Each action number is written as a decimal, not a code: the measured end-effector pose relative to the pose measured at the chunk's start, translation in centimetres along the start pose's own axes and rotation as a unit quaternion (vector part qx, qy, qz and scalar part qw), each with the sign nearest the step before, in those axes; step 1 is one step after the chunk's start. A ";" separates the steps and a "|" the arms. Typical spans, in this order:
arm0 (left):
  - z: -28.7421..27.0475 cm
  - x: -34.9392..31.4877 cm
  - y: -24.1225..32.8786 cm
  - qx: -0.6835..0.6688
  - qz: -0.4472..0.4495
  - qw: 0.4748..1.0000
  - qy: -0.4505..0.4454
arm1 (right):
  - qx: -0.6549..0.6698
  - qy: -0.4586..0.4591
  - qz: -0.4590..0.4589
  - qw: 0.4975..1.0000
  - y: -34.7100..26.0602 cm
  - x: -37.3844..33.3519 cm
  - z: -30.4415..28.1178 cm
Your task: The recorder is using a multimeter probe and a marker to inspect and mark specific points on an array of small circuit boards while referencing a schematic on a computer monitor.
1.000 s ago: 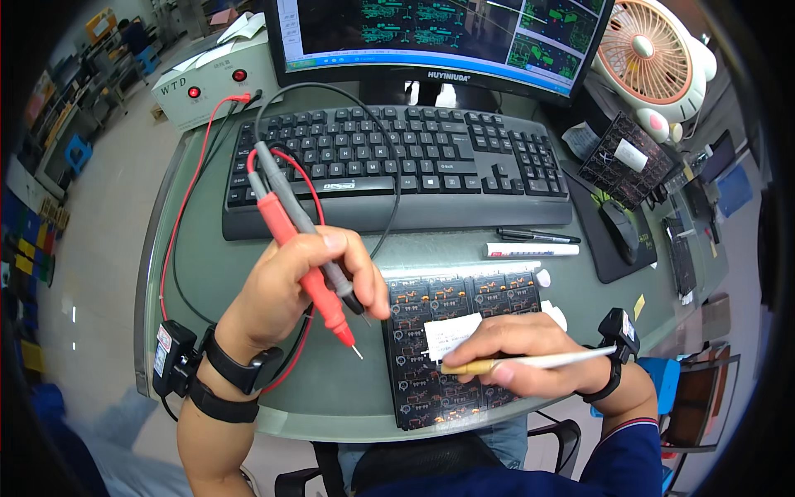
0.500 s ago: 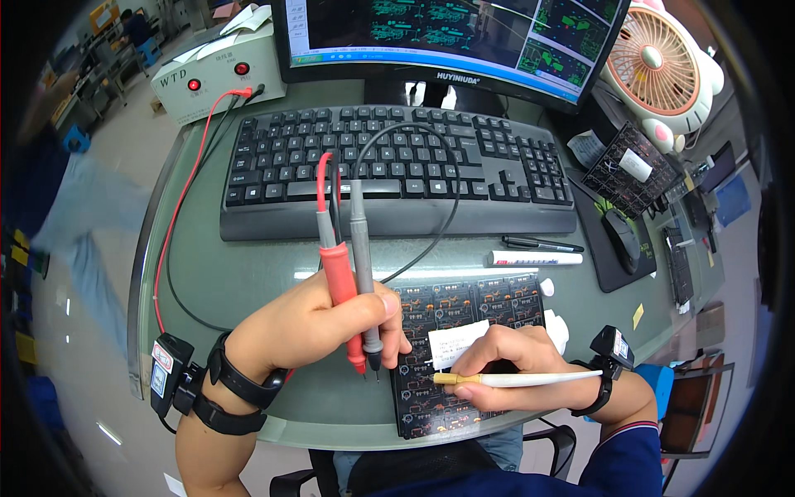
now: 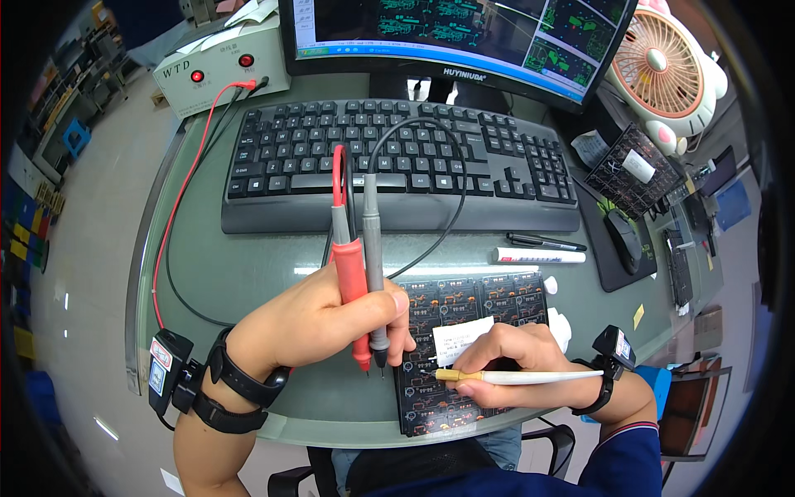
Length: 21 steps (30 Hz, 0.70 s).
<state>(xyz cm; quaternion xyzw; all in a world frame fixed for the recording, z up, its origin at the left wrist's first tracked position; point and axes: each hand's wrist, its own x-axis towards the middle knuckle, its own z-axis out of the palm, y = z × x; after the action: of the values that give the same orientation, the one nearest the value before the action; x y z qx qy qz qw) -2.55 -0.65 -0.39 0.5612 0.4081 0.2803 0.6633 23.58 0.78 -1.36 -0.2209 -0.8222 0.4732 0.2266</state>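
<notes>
Left hand [image 3: 335, 319]: closed round a red probe [image 3: 351, 286] and a grey probe [image 3: 373, 248], tips down, just left of the circuit board [image 3: 421, 402]. Right hand [image 3: 523, 356]: pinching a white-handled tool [image 3: 538, 378], tip over the board's left part; contact cannot be told. Board lies at the table's [image 3: 240, 277] near side. Risks, as judged: probe tips close together, a twisted grip could touch them; a tool slip could scratch the board. Black cable [image 3: 464, 170] loops over the keyboard [image 3: 414, 166], could snag. Paper slip [image 3: 458, 340] covers part of the board. White marker [image 3: 542, 256] beyond; mouse [image 3: 622, 240] far right.
</notes>
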 end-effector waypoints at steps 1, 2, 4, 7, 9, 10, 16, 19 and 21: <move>0.0 0.0 0.0 0.000 0.000 1.000 0.000 | 0.000 0.000 0.000 1.000 0.0 0.0 0.0; 0.0 -0.1 0.0 0.000 -0.001 1.000 0.001 | 0.000 0.000 -0.001 1.000 0.0 0.0 0.1; 0.0 0.0 0.0 0.000 -0.003 1.000 0.001 | -0.001 0.001 0.000 1.000 0.0 0.0 0.1; 0.0 0.0 -0.1 -0.002 -0.007 1.000 0.004 | -0.001 -0.001 -0.002 1.000 0.1 0.1 0.1; 0.0 0.1 -0.4 -0.024 0.007 1.000 0.011 | -0.001 0.000 -0.005 1.000 0.3 0.1 0.1; 0.0 0.1 -0.4 -0.025 0.007 1.000 0.011 | -0.001 0.000 -0.005 1.000 0.3 0.1 0.0; 0.0 0.1 0.5 0.013 0.021 1.000 -0.006 | 0.071 -0.022 0.051 0.996 -0.4 -0.3 -0.9; -0.1 0.1 0.1 0.010 0.037 0.999 -0.016 | 0.165 -0.008 0.063 0.984 -1.4 -0.6 -2.1; -0.3 0.0 -0.1 -0.037 0.046 0.998 -0.003 | 0.048 -0.014 -0.036 0.998 -1.6 -1.3 -3.1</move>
<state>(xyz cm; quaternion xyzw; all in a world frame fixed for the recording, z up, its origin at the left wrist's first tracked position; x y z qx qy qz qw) -2.82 -0.53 -0.45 0.5549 0.3692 0.3243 0.6712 26.17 1.44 1.29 -0.1735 -0.8090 0.5067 0.2423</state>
